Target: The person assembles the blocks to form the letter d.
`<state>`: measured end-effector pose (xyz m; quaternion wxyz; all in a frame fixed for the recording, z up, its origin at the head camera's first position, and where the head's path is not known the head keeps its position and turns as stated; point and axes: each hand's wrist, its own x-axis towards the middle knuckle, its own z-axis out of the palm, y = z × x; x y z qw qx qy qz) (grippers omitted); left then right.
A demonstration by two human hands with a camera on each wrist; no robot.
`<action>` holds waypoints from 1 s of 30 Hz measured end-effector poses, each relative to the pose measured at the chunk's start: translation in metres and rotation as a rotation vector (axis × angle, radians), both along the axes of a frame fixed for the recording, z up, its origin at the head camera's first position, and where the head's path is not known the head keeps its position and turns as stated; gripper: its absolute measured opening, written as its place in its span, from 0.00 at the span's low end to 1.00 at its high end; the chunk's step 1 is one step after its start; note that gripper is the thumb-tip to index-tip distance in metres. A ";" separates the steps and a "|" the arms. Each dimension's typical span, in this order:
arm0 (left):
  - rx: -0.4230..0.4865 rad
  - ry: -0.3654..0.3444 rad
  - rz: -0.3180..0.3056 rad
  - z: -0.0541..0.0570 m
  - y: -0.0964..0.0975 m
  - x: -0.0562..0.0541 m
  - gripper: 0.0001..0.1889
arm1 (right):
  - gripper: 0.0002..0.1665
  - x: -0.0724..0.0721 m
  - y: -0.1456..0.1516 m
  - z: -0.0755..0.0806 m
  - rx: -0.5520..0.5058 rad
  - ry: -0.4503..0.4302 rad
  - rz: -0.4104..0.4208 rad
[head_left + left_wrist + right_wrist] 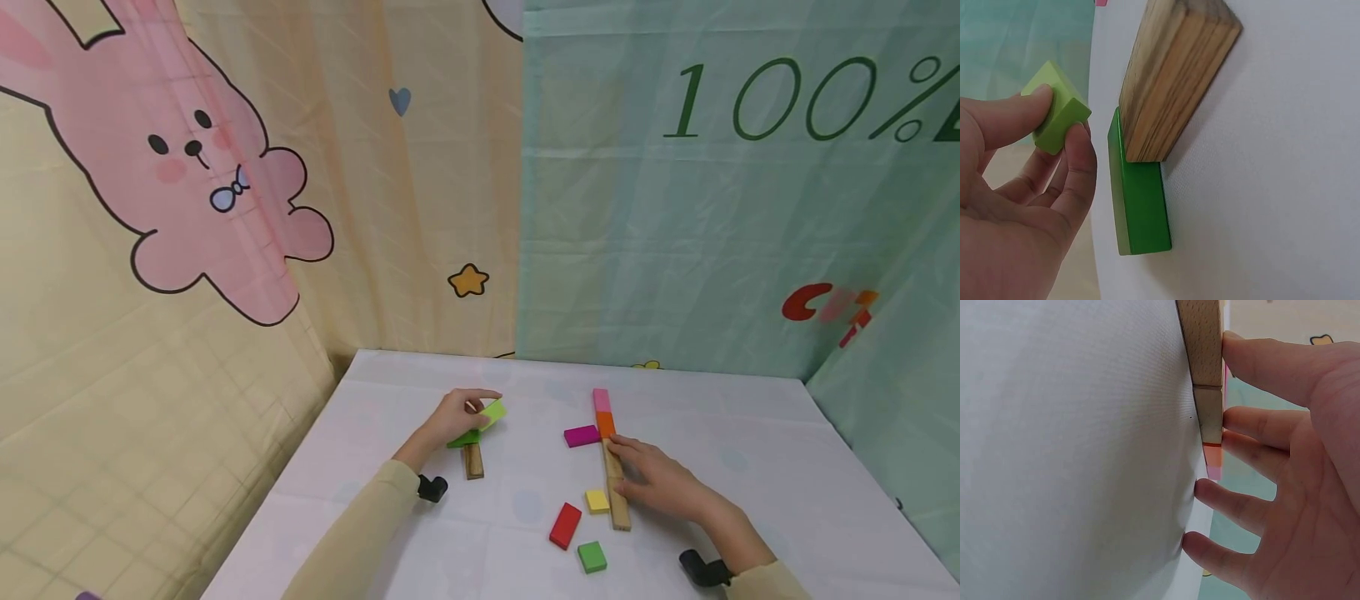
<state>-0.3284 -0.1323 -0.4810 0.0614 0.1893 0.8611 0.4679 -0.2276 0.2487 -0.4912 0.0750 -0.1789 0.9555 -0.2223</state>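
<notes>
My left hand [452, 415] pinches a light-green block [1054, 106] between thumb and fingers, held up off the table. Just below it lies a darker green block [1147, 212], touching the end of a brown-grained wooden block [1179, 75]. On the right, a straight row joins two plain wooden blocks [1205, 344], an orange block [606, 426] and a pink block [602, 401]. Thumb and fingertips of my right hand [663, 482] touch the wooden part of this row from its right side, while its other fingertips rest on the tablecloth. A magenta block [581, 436] sticks out leftward beside the orange one.
Left of the row's near end sits a yellow block [597, 501]. A red block [566, 526] and a small green block [592, 557] lie closer to me. The white table [525, 467] backs onto printed curtains [420, 192].
</notes>
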 end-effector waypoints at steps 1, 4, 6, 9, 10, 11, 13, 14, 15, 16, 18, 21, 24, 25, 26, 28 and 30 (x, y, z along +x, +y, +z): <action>-0.001 0.001 -0.004 0.000 0.001 0.000 0.24 | 0.43 0.000 0.000 0.000 -0.001 0.000 0.000; 0.000 -0.005 -0.009 -0.002 0.003 0.000 0.24 | 0.44 0.000 0.000 0.000 0.000 -0.001 0.000; -0.001 -0.016 -0.007 -0.004 0.004 0.000 0.23 | 0.44 0.000 0.000 0.000 0.000 0.001 0.002; -0.004 -0.028 -0.007 -0.004 0.007 0.001 0.23 | 0.43 0.000 0.000 0.000 -0.001 0.005 0.009; -0.001 -0.028 -0.011 -0.004 0.008 0.002 0.23 | 0.43 0.000 0.000 -0.001 -0.002 0.007 0.010; 0.003 -0.028 -0.012 -0.003 0.010 0.002 0.22 | 0.43 0.000 0.001 -0.001 -0.003 0.008 0.010; 0.009 -0.024 -0.020 -0.003 0.013 0.003 0.22 | 0.43 0.000 0.001 -0.001 -0.004 0.008 0.010; 0.009 -0.022 -0.023 -0.004 0.014 0.003 0.22 | 0.43 0.000 0.000 -0.001 -0.003 0.007 0.008; 0.007 -0.017 -0.027 -0.005 0.016 0.003 0.22 | 0.43 0.000 0.000 0.000 -0.002 0.007 0.006; 0.006 -0.015 -0.032 -0.006 0.017 0.003 0.22 | 0.43 0.000 0.000 0.000 -0.002 0.007 0.004; -0.004 -0.016 -0.041 -0.007 0.020 0.003 0.22 | 0.43 0.000 0.000 -0.001 0.000 0.008 0.003; -0.014 -0.021 -0.058 -0.007 0.024 0.005 0.22 | 0.44 0.000 0.000 -0.001 0.004 0.013 0.006; -0.018 -0.022 -0.075 -0.007 0.028 0.006 0.22 | 0.44 0.000 0.001 -0.002 0.002 0.016 0.008; -0.021 -0.021 -0.079 -0.008 0.030 0.006 0.22 | 0.44 0.000 0.001 -0.001 0.002 0.016 0.009; -0.022 -0.020 -0.083 -0.009 0.031 0.006 0.22 | 0.44 -0.001 0.001 -0.001 0.002 0.016 0.009; -0.031 -0.022 -0.086 -0.009 0.035 0.007 0.22 | 0.44 -0.001 0.001 -0.001 0.002 0.013 0.009; -0.042 -0.028 -0.084 -0.010 0.039 0.008 0.21 | 0.44 -0.001 0.001 -0.002 0.004 0.011 0.008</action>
